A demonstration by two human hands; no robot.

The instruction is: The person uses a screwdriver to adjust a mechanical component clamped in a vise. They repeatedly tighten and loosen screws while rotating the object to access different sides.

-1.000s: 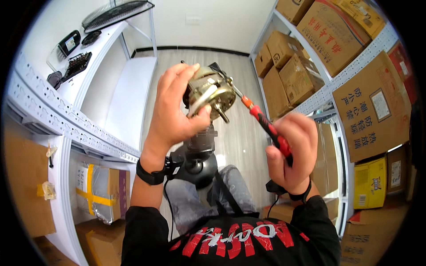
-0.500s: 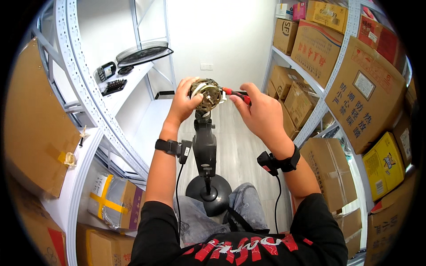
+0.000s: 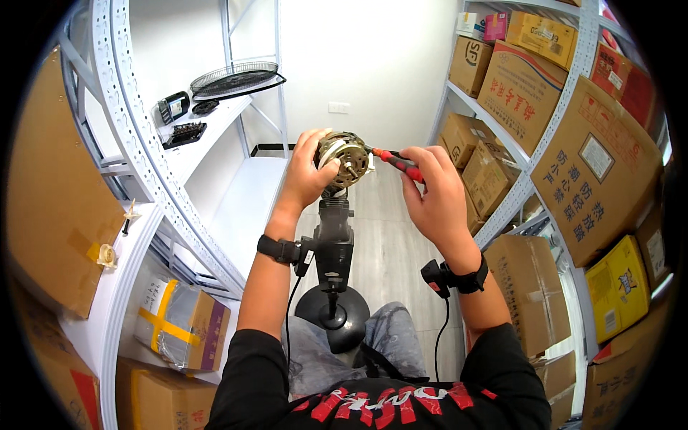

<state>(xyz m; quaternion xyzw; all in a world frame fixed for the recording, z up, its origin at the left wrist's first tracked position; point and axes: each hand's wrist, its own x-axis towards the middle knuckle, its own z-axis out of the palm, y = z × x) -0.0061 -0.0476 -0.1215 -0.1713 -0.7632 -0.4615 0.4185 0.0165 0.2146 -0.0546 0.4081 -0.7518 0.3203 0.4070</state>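
Observation:
A bare fan motor (image 3: 351,163), round and brassy with a short shaft in front, tops a black fan stand (image 3: 334,247) with a round base (image 3: 304,315). My left hand (image 3: 307,168) is closed round the motor's left side, thumb on its front face. On the other side, my right hand (image 3: 438,193) grips the handle end of a red and black screwdriver (image 3: 400,163). Its tip reaches the motor's right edge; the exact spot it touches is too small to make out. Black straps with small boxes and cables are on both my wrists.
A white shelf (image 3: 197,154) at the left holds a black fan guard (image 3: 236,79), a black motor cover (image 3: 173,107) and a black tray of small bits (image 3: 185,135). Cardboard boxes (image 3: 516,89) fill the right rack. A taped box (image 3: 183,322) sits low at the left.
My right hand has drawn back slightly, right and down, and more of the screwdriver's handle shows. The motor appears a little further right, still in my left hand, as the whole view has shifted.

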